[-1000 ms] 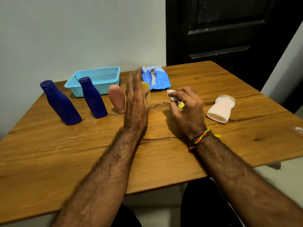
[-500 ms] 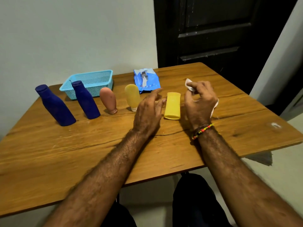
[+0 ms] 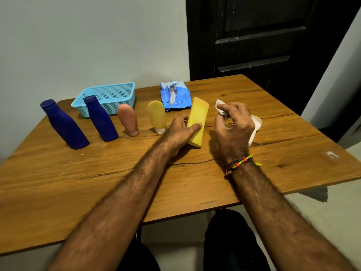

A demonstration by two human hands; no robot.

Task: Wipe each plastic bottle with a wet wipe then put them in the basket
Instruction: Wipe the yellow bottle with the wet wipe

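My left hand (image 3: 180, 132) grips the lower part of a bright yellow tube bottle (image 3: 198, 116), tilted on the table. Just right of it, my right hand (image 3: 234, 126) pinches a white wet wipe (image 3: 220, 106) between its fingers. A white bottle (image 3: 255, 126) lies mostly hidden behind my right hand. Left of the yellow tube stand a pale yellow bottle (image 3: 157, 116), a pink bottle (image 3: 128, 119) and two dark blue bottles (image 3: 100, 118) (image 3: 63, 124). The light blue basket (image 3: 109, 94) sits at the back left; nothing shows inside it.
A blue wet-wipe pack (image 3: 174, 95) lies behind the yellow tube. The wooden table (image 3: 97, 182) stands against a pale wall, with a dark door beyond its far right corner. My knees show under the near edge.
My left hand has closed on the yellow tube and tipped it up off the table. My right hand with the wipe has stayed beside it.
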